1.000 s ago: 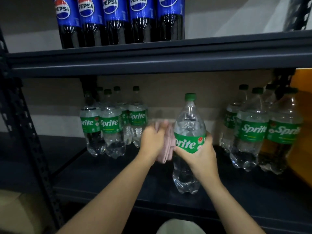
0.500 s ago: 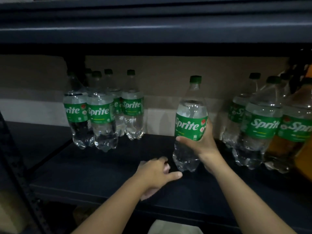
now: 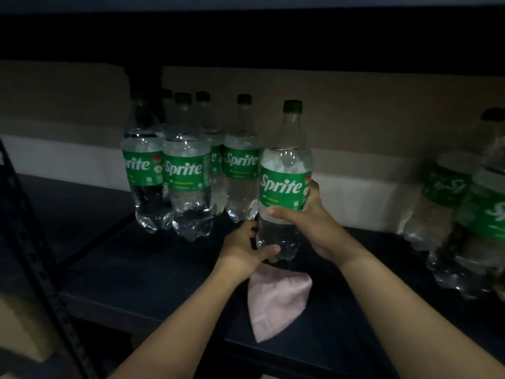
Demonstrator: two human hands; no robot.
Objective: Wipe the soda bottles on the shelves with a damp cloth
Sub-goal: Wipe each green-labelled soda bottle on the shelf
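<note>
Showing clear plastic with a green label, white lettering and dark green cap on the Sprite bottle; lying pale pink, the cloth; looking dark navy, the shelf; standing beige, the back wall.

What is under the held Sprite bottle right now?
Below the held bottle lies the pink cloth on the dark shelf. The left hand grips the bottle's base and the right hand its middle. Whether the base touches cloth or shelf cannot be seen.
</note>
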